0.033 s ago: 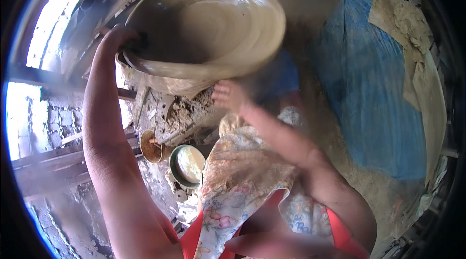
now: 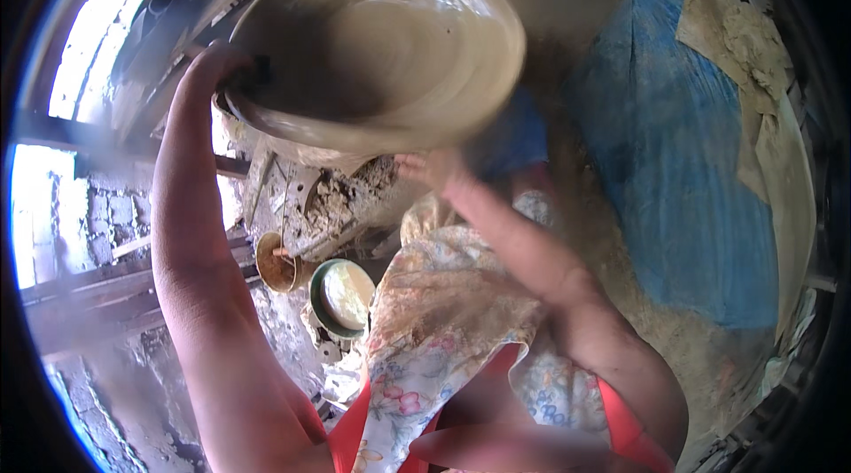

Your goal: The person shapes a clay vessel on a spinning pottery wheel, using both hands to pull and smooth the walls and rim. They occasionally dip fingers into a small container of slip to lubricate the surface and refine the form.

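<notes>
A large, wide clay bowl (image 2: 425, 74), wet and smooth with ring marks inside, fills the upper middle. My left hand (image 2: 222, 63) is at its left rim, where a dark smear hides the fingers. Just below the near rim, my right hand (image 2: 434, 170) has its fingers stretched out towards the left, close against the bowl's outer side. Nothing shows in it; whether it touches the clay I cannot tell. Beneath the bowl, lumps of clay (image 2: 335, 205) lie on a board.
A green-rimmed basin of pale liquid (image 2: 344, 297) and a small brown pot (image 2: 277, 265) with a stick in it stand below left. A clay-stained floral apron (image 2: 443, 313) covers my lap. To the right lies a blue plastic sheet (image 2: 683, 145), with brown sacking (image 2: 731, 39) along it.
My right hand has shifted slightly right, closer under the bowl's near rim. The bowl's near side sits a little lower in view. My left hand stays at the left rim.
</notes>
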